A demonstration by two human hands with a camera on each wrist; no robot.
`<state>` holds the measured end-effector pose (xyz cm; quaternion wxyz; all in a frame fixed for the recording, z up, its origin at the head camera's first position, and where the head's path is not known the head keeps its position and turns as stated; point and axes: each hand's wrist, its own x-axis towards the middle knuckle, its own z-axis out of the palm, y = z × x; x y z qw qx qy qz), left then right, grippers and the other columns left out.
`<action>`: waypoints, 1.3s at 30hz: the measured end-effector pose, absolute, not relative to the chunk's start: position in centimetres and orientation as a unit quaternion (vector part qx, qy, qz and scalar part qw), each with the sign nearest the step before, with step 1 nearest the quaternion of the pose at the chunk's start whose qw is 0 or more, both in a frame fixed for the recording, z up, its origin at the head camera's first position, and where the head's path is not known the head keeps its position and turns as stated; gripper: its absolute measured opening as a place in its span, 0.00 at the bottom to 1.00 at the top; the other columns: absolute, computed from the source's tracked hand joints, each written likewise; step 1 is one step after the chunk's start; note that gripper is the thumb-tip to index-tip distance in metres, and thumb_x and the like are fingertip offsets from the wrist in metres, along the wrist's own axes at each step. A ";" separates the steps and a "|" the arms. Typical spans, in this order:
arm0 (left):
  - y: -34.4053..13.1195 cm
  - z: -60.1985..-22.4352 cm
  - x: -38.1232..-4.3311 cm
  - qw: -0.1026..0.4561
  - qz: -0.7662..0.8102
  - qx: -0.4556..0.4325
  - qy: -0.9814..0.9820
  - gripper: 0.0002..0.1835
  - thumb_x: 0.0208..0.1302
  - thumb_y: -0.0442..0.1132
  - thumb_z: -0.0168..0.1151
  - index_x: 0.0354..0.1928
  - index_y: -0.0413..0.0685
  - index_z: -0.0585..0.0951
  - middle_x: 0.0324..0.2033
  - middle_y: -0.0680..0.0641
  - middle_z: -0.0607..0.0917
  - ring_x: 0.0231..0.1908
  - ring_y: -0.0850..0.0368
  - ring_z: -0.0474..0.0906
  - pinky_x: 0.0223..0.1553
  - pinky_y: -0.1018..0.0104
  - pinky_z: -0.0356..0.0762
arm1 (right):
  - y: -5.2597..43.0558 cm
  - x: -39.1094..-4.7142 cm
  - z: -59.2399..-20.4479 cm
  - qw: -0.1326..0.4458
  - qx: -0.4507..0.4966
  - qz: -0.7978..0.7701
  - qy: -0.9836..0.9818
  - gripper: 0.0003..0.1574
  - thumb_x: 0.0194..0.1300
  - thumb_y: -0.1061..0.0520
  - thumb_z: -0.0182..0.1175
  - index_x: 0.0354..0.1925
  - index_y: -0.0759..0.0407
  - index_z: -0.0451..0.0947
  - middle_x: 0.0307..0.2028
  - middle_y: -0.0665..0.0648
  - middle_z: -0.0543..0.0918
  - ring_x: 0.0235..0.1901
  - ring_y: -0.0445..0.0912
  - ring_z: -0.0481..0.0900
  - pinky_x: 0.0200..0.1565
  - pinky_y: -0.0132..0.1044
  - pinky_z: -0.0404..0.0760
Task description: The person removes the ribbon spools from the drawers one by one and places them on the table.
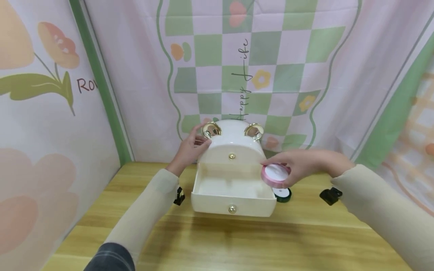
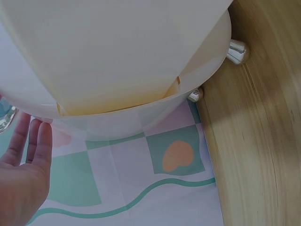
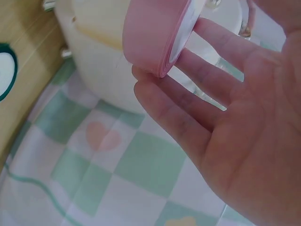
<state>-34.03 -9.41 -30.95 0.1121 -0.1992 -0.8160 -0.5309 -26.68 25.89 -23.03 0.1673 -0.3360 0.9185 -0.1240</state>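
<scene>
A cream box (image 1: 234, 146) with two round gold ears stands on the table, its lower drawer (image 1: 234, 207) pulled out toward me. My left hand (image 1: 191, 149) rests against the box's upper left side beside the left gold ear. In the left wrist view, the fingertips of this left hand (image 2: 28, 174) touch the box's edge, fingers extended. My right hand (image 1: 301, 165) grips a pink ribbon roll (image 1: 276, 175) by its rim, above the drawer's right edge. The right wrist view shows fingers curled round the pink ribbon roll (image 3: 153, 35); the thumb is hidden there.
A dark green ribbon roll (image 1: 283, 195) with a white face lies on the wooden table (image 1: 230, 244), right of the drawer and below my right hand. A checkered curtain (image 1: 237, 75) hangs close behind the box. Another printed curtain (image 1: 51, 131) borders the table's left side.
</scene>
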 end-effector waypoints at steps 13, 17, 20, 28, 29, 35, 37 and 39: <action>-9.3 -30.9 -34.1 0.109 -0.534 -0.192 -0.816 0.36 0.71 0.50 0.63 0.73 0.82 0.59 0.48 0.49 0.81 0.50 0.51 0.78 0.54 0.56 0.78 | 31.1 -28.1 -25.4 0.158 -0.302 -0.170 0.925 0.52 0.52 0.52 0.76 0.71 0.60 0.67 0.50 0.57 0.75 0.43 0.50 0.72 0.41 0.40 0.77; -9.3 -30.9 -34.0 0.108 -0.538 -0.194 -0.813 0.36 0.70 0.49 0.63 0.73 0.83 0.59 0.48 0.49 0.81 0.50 0.51 0.78 0.54 0.56 0.78 | 32.6 -28.6 -26.9 0.141 -0.303 -0.174 0.926 0.50 0.52 0.53 0.75 0.70 0.62 0.67 0.45 0.55 0.76 0.41 0.49 0.72 0.39 0.39 0.76; -9.2 -31.0 -34.1 0.110 -0.536 -0.194 -0.814 0.36 0.70 0.49 0.63 0.73 0.83 0.58 0.47 0.49 0.81 0.50 0.52 0.78 0.54 0.56 0.78 | 33.9 -29.1 -28.3 0.126 -0.303 -0.178 0.928 0.46 0.53 0.55 0.75 0.67 0.64 0.69 0.44 0.54 0.76 0.41 0.48 0.73 0.39 0.38 0.76; -9.3 -31.1 -34.2 0.113 -0.531 -0.194 -0.817 0.36 0.71 0.50 0.63 0.74 0.82 0.58 0.48 0.49 0.81 0.50 0.52 0.78 0.55 0.56 0.77 | 37.5 -30.6 -32.8 0.110 -0.253 -0.189 0.942 0.49 0.51 0.53 0.75 0.67 0.69 0.69 0.48 0.61 0.78 0.43 0.51 0.74 0.39 0.42 0.75; -9.3 -31.1 -34.2 0.113 -0.531 -0.194 -0.817 0.36 0.71 0.50 0.63 0.74 0.82 0.58 0.48 0.49 0.81 0.50 0.52 0.78 0.55 0.56 0.77 | 37.8 -30.8 -33.4 0.110 -0.247 -0.185 0.945 0.50 0.51 0.52 0.75 0.67 0.70 0.68 0.50 0.63 0.78 0.44 0.51 0.74 0.40 0.42 0.74; -9.3 -31.1 -34.2 0.111 -0.531 -0.195 -0.817 0.35 0.71 0.51 0.63 0.73 0.84 0.58 0.48 0.50 0.81 0.50 0.52 0.78 0.54 0.56 0.78 | 39.5 -31.5 -36.5 0.120 -0.206 -0.184 0.954 0.51 0.53 0.49 0.75 0.69 0.68 0.67 0.49 0.63 0.78 0.43 0.51 0.74 0.41 0.43 0.73; -9.3 -31.1 -34.2 0.112 -0.530 -0.194 -0.818 0.35 0.71 0.51 0.63 0.73 0.84 0.58 0.48 0.49 0.81 0.50 0.52 0.78 0.54 0.56 0.78 | 39.7 -31.6 -37.1 0.129 -0.195 -0.188 0.954 0.53 0.53 0.49 0.75 0.70 0.67 0.65 0.51 0.63 0.78 0.44 0.52 0.73 0.43 0.44 0.72; -9.3 -31.1 -34.2 0.113 -0.530 -0.194 -0.818 0.36 0.71 0.50 0.63 0.73 0.83 0.58 0.48 0.49 0.81 0.50 0.52 0.78 0.54 0.56 0.78 | 39.9 -31.7 -37.7 0.133 -0.196 -0.186 0.954 0.53 0.52 0.50 0.74 0.70 0.69 0.65 0.53 0.66 0.78 0.46 0.54 0.73 0.45 0.45 0.71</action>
